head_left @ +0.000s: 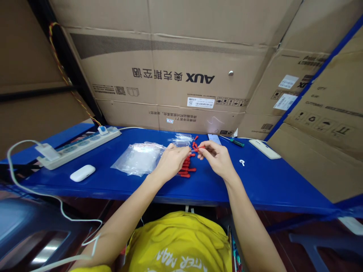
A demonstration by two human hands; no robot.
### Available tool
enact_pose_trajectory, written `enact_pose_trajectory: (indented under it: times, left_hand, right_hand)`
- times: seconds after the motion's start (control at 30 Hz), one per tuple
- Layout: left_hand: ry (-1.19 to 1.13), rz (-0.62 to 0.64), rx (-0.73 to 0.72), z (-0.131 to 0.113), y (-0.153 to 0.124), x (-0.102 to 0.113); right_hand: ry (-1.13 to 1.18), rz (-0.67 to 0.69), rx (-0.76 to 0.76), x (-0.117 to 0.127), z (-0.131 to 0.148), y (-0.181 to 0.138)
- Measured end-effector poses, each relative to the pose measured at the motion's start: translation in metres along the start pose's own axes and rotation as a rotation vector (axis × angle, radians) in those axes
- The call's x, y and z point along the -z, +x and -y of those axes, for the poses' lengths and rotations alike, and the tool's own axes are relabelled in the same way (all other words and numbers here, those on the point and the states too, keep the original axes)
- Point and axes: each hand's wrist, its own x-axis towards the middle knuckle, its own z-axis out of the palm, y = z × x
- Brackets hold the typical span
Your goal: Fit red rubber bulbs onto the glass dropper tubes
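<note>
Right hand (217, 156) pinches a red bulb (196, 149); left hand (172, 160), at its nine o'clock, pinches a clear tube (193, 151), likely brittle: hold near bulb.

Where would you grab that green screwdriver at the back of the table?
I'd take the green screwdriver by its handle, from above and the person's side. The handle is the thicker end, pointing right and towards the person; the thin shaft slants back-left towards the cardboard. The right hand is nearer, but is pinching a red piece.
</note>
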Motion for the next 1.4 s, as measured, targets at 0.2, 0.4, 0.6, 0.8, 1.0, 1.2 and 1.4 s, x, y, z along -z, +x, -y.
enact_pose_trajectory:
  times: [0.2,0.4,0.6,0.8,1.0,1.2,1.4]
  left_hand:
    - [-0.009,0.010,-0.005,-0.001,0.000,0.001]
    - [-0.017,0.007,-0.002,-0.001,0.000,0.001]
    - [-0.034,0.002,0.022,-0.003,0.002,0.002]
    - [-0.037,-0.001,-0.009,0.000,0.001,0.001]
    - [-0.075,0.036,-0.063,-0.002,0.001,0.004]
    - [-0.105,0.035,-0.073,-0.003,0.000,0.005]
    - [-0.109,0.048,-0.056,-0.003,0.001,0.004]
  right_hand:
    - [-0.022,0.017,0.019,-0.002,-0.001,-0.002]
    - [-0.009,0.006,0.025,-0.005,0.000,-0.002]
    - [0.054,-0.005,0.036,-0.002,0.001,-0.001]
    - [0.043,0.015,0.015,0.008,0.001,-0.001]
    - [0.039,0.038,0.021,0.014,0.004,-0.004]
    - [-0.004,0.055,0.044,0.012,0.004,-0.005]
    - [0.022,0.029,0.044,0.010,0.004,-0.005]
